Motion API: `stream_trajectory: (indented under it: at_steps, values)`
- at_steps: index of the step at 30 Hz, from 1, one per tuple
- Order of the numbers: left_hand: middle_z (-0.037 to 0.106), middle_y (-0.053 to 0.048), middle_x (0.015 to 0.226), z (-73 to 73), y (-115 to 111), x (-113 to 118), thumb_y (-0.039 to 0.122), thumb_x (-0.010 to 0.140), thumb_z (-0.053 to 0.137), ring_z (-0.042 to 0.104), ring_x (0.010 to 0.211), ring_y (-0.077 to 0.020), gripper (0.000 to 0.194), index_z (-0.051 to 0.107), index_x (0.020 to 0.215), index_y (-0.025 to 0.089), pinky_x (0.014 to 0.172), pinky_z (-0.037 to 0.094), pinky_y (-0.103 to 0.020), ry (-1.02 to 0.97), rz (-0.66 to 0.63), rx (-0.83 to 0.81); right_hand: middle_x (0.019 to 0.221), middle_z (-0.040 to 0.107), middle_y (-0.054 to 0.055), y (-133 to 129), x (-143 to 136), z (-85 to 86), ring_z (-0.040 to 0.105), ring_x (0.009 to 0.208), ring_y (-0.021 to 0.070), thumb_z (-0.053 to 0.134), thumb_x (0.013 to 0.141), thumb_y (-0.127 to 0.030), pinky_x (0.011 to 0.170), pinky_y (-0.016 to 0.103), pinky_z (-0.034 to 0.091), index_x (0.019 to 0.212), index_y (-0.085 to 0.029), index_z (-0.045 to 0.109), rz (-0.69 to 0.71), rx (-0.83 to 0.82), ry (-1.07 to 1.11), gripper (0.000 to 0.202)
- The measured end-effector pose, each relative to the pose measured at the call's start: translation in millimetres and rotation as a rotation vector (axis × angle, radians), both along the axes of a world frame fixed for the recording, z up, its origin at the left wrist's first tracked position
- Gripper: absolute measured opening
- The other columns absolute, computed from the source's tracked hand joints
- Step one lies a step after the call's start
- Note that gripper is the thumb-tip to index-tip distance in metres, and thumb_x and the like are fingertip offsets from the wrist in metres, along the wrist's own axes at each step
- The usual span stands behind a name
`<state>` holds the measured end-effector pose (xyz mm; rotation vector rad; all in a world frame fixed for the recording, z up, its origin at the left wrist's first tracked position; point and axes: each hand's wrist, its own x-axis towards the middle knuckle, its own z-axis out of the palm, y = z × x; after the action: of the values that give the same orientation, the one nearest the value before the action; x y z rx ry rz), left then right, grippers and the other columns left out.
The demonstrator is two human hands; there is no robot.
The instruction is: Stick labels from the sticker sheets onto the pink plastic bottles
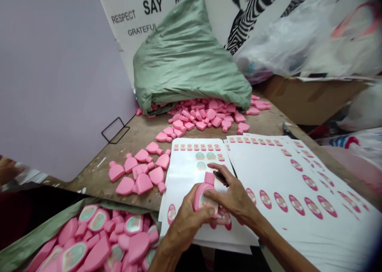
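Observation:
A small pink plastic bottle (209,179) with a pale green and pink label is held upright above the sticker sheet (185,184). My left hand (191,220) wraps round its lower left side, thumb across the front. From the right, my right hand (235,196) presses its thumb on the label, its fingers curled by the bottle's edge. A slim dark tool (220,177) is tucked among the right fingers; its kind is not clear. Below the bottle, the sheet carries rows of small labels and bare white patches. Unlabelled pink bottles (144,183) lie to the left.
A green cloth sack (191,69) spills pink bottles (210,114) at the back. At front left, an open sack (18,252) holds labelled bottles. More sticker sheets (268,164) spread rightward. A black wire frame (115,130) stands by the left panel; a cardboard box (316,100) sits right.

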<state>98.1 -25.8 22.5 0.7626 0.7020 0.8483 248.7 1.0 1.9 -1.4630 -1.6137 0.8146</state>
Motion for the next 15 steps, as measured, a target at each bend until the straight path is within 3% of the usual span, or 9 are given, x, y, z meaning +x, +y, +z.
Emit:
stream_trajectory:
  at_steps: [4, 8, 13, 15]
  values:
    - [0.061, -0.003, 0.062, -10.7, 4.2, -12.2, 0.037, 0.066, 0.074, 0.058, 0.050, -0.0137, 0.034, 0.060, 0.087, 0.014, 0.046, 0.044, -0.021, 0.165, 0.076, -0.022, 0.116, 0.062, 0.007, 35.0, 34.1, -15.2, 0.061, 0.103, 0.0213, 0.062, 0.076, -0.049, 0.087, 0.035, 0.050, 0.115, -0.023, 0.056, -0.021, -0.016, -0.065, 0.048]
    - [0.062, -0.001, 0.062, -20.1, 19.4, -44.1, 0.052, 0.066, 0.069, 0.057, 0.049, -0.0163, 0.045, 0.059, 0.092, 0.017, 0.048, 0.048, -0.028, 0.491, 0.358, 0.008, 0.103, 0.069, 0.007, 102.8, 97.7, -22.7, 0.064, 0.091, 0.0195, 0.053, 0.081, -0.052, 0.077, 0.031, 0.050, 0.106, -0.021, 0.062, -0.270, -0.082, -0.458, 0.041]
    - [0.067, -0.006, 0.081, -23.5, 49.6, -104.4, 0.062, 0.072, 0.053, 0.062, 0.078, -0.0278, 0.048, 0.063, 0.097, 0.022, 0.068, 0.050, -0.037, 1.133, 0.781, 0.117, 0.095, 0.066, 0.026, 181.2, 147.4, -24.6, 0.061, 0.092, 0.0365, 0.055, 0.079, -0.049, 0.070, 0.046, 0.045, 0.096, -0.006, 0.065, -0.603, -0.106, -0.648, 0.048]
    - [0.067, -0.009, 0.086, -25.5, 63.4, -125.7, 0.061, 0.075, 0.048, 0.061, 0.086, -0.0333, 0.047, 0.065, 0.096, 0.022, 0.073, 0.049, -0.042, 1.383, 0.819, 0.125, 0.088, 0.065, 0.028, 197.1, 152.1, -27.0, 0.061, 0.089, 0.0370, 0.057, 0.077, -0.046, 0.069, 0.045, 0.044, 0.088, -0.003, 0.066, -0.664, -0.086, -0.688, 0.045]
